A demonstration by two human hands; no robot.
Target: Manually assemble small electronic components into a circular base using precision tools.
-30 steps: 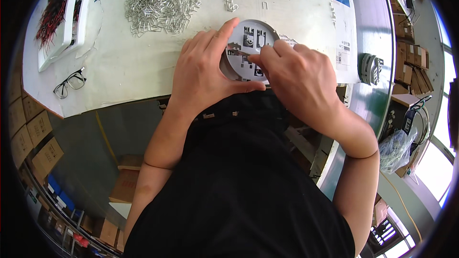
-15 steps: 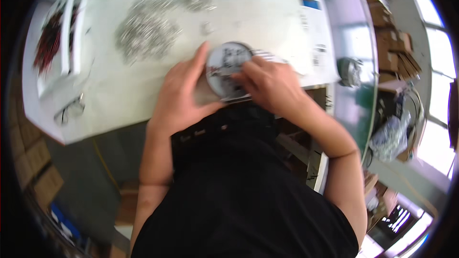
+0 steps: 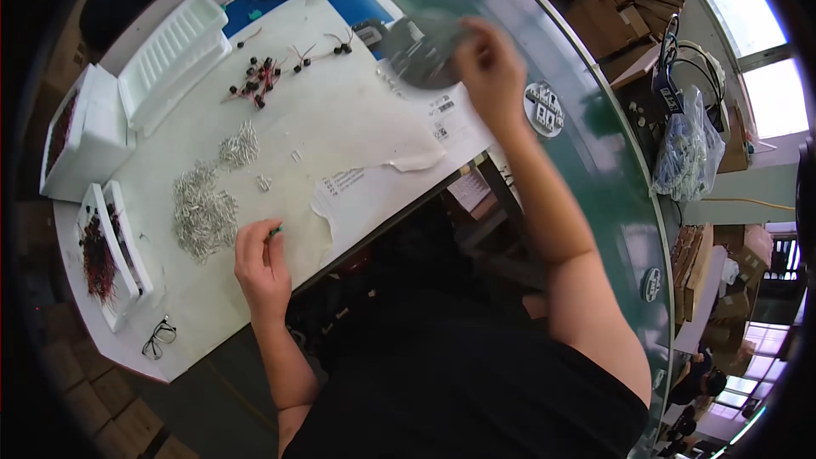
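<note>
From where I stand, the big heap of thin silver bent-wire clips (image 3: 204, 214) on the pale worktop (image 3: 195, 348) is the easiest thing to go by. The person's two hands are well apart. The left hand (image 3: 263, 270) is just to the right of the heap, on the near side, its thumb and forefinger pinched on a small dark-green piece (image 3: 274, 231), too small for me to tell what it is. The right hand (image 3: 493, 68) is far off to the heap's right and beyond it, fingers closed on the rim of a round flat grey disc (image 3: 422, 53); the disc is blurred, so I can't make out its face.

Just beyond the heap lies a smaller pile of the same silver clips (image 3: 240, 146). Farther past it sits a scatter of red-and-black wired parts (image 3: 257, 82), with a ribbed white foam tray (image 3: 174, 55) to their left. Black-framed eyeglasses (image 3: 159, 337) rest on the near side of the heap, toward its left. A second round grey disc (image 3: 544, 109), with cut-outs, lies well to the heap's right on a glossy green surface (image 3: 608, 195).
</note>
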